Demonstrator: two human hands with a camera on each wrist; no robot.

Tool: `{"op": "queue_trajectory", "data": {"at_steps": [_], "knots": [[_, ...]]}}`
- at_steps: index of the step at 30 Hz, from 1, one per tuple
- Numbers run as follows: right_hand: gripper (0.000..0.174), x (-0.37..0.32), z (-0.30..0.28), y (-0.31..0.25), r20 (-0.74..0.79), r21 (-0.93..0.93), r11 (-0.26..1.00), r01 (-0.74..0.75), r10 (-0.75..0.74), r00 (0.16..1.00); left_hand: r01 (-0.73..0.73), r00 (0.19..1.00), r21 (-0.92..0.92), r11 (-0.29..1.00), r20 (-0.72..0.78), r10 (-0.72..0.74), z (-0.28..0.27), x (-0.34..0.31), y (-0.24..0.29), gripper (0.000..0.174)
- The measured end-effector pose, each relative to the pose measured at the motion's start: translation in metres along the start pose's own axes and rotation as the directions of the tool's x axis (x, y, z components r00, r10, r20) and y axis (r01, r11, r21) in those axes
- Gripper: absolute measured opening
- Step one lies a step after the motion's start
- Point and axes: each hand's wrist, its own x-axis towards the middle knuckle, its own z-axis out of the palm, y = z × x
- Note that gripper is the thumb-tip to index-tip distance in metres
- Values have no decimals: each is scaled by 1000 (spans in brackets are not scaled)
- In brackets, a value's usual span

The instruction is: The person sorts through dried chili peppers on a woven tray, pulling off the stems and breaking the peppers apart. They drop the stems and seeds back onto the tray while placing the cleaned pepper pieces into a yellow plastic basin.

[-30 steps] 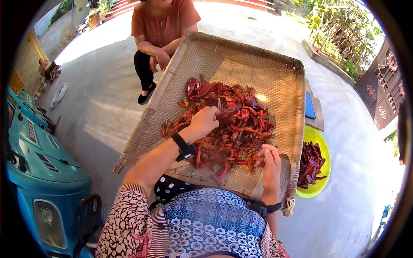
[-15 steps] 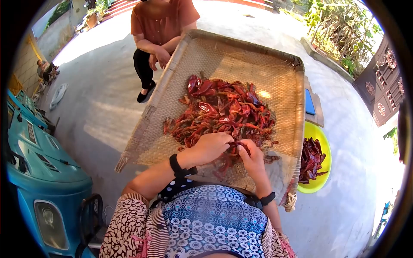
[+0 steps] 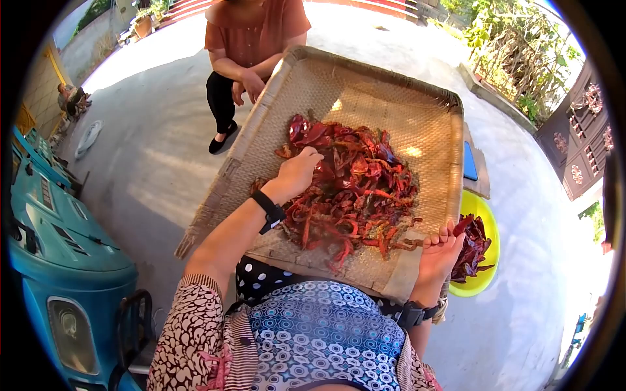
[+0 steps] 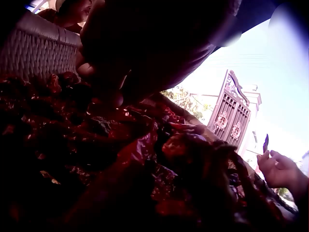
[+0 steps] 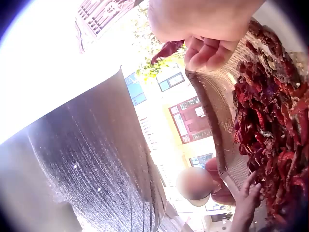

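Dried red chillies [image 3: 355,189] lie heaped in a shallow woven tray [image 3: 391,98]. My left hand [image 3: 298,174] reaches over the heap's left part, its spread fingers touching chillies in the right wrist view; whether one is between them is hidden. It looms dark over the chillies in the left wrist view. Beyond the tray's right edge, my right hand [image 3: 442,255] pinches a dark chilli [image 4: 266,143], also visible sticking out from the fingers in the right wrist view. Right beside that hand is a yellow-green basin [image 3: 490,260] holding dark red chillies [image 3: 474,247].
A person in an orange-brown shirt [image 3: 257,36] squats behind the tray's left side. A blue flat object [image 3: 470,161] lies on a board right of the tray. The teal vehicle [image 3: 78,260] stands at left; a patterned gate [image 3: 580,130] is at far right.
Both hands came together over the heap's near side, then parted. My left hand moved up and left to the heap; my right hand moved right to the tray's edge, with a chilli.
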Motion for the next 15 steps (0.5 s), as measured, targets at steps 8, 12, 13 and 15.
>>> {"op": "queue_trajectory", "data": {"at_steps": [8, 12, 13, 15], "knots": [[26, -13, 3, 23, 174, -423, 906, 21, 59, 983, -28, 994, -11, 1000, -109, 27, -10, -10, 13, 16], [23, -24, 27, 35, 349, -668, 729, 148, 132, 928, -123, 981, -85, 989, -161, 109, -19, -32, 38, 10], [24, -28, 34, 38, 377, -721, 668, 184, 155, 913, -191, 965, -151, 970, -211, 158, -17, -39, 46, 10], [27, -34, 41, 45, 440, -759, 610, 228, 223, 870, -234, 967, -182, 955, -145, 209, -14, -52, 64, 9]]}}
